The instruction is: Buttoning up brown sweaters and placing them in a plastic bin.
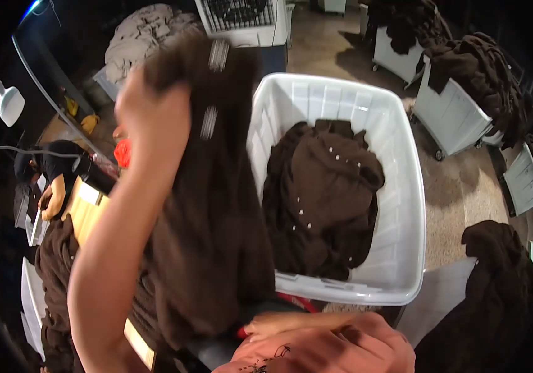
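- Dark brown cloth (207, 230) hangs at the person's front, its upper end lifted by the raised left hand (154, 121), just left of the white bin (417, 199) from where the person stands.
- Those left fingers look curled tight round a bunch of it; I'd guess the high hold lets the length drop free rather than pile up.
- Low down, near the waist of the pink top (341, 345), lies the right hand (266, 326), by a bit of red. Whether its fingers grip anything, I can't tell.
- More brown cloth (335, 177), dotted with small pale spots, is heaped inside the bin, whose high walls presumably keep the pile together close to the worker.
- Over on the left, a wooden bench (82, 217) carries another brown heap (58, 267), probably kept there to be within reach. A co-worker (61, 168) bends beyond it.
- Wheeled carts (450, 121) to the right are loaded past their rims with similar cloth.
- Hard to make out: the raised fingertips, partly hidden and smeared by blur, and two pale marks on the hanging cloth. Its lower end gets lost in shadow, and the bin's floor is covered.
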Motion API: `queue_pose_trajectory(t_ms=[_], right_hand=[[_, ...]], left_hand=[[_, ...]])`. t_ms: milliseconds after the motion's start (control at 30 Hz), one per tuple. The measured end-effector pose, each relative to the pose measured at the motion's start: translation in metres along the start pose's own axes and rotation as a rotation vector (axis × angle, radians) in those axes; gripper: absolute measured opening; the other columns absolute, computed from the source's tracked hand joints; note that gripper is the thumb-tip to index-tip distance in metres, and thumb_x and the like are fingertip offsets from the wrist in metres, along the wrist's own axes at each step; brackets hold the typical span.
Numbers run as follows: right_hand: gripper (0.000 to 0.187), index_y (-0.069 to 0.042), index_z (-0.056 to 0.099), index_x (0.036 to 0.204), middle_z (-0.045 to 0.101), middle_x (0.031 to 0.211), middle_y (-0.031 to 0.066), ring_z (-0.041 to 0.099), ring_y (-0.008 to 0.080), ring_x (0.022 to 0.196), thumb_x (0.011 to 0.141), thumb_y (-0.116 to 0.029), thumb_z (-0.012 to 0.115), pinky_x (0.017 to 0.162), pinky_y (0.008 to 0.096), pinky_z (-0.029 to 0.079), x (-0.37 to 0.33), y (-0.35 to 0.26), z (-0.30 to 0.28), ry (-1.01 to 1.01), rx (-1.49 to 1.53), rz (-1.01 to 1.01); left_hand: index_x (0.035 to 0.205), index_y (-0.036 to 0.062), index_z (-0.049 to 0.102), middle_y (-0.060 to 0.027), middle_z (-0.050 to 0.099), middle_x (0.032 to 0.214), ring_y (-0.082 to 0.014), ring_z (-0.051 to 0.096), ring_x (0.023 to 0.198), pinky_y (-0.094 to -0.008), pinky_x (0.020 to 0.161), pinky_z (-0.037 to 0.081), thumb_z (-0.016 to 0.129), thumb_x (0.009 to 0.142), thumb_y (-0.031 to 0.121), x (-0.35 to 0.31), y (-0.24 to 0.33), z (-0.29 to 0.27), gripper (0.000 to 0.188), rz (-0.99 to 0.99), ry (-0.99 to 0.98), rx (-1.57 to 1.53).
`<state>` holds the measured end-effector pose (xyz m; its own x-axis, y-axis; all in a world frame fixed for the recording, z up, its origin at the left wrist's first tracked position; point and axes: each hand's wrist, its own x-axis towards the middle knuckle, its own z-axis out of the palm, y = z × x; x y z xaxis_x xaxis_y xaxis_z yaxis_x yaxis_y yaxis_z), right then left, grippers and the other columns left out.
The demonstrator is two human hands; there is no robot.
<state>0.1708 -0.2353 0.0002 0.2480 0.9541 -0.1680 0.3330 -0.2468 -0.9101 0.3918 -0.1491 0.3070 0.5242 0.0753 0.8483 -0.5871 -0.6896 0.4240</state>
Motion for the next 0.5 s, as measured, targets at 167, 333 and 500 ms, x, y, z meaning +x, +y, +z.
queue_pose_trajectory(t_ms=[167,333,500], right_hand=[[0.027,-0.001,0.057,0.093,0.062,0.08,0.0189,0.059,0.0376,0.078,0.083,-0.027,0.055,0.066,0.046,0.043,-0.017,0.019,-0.019,0.058,0.01,-0.031],[0.024,0.0,0.057,0.091,0.061,0.076,0.0204,0.059,0.0376,0.075,0.081,-0.022,0.058,0.066,0.0452,0.044,-0.018,0.027,-0.025,0.091,0.048,-0.064],[0.026,-0.002,0.058,0.093,0.062,0.083,0.0201,0.059,0.0377,0.08,0.081,-0.026,0.057,0.068,0.0446,0.045,-0.013,0.032,-0.023,0.039,0.048,-0.135]], left_hand=[[0.108,-0.003,0.055,-0.0182,0.06,0.1,-0.0303,0.057,0.096,-0.0354,0.085,0.043,0.071,0.067,0.018,0.086,0.059,0.046,0.049,0.033,0.038,0.091],[0.104,-0.0011,0.059,-0.0217,0.061,0.09,-0.0362,0.059,0.093,-0.0408,0.083,0.046,0.069,0.071,0.022,0.041,-0.027,0.063,0.042,-0.02,-0.438,0.29],[0.109,0.0024,0.058,-0.0196,0.058,0.106,-0.0354,0.057,0.097,-0.0396,0.084,0.046,0.071,0.07,0.025,-0.087,-0.065,0.005,0.048,-0.158,-1.055,0.246]])
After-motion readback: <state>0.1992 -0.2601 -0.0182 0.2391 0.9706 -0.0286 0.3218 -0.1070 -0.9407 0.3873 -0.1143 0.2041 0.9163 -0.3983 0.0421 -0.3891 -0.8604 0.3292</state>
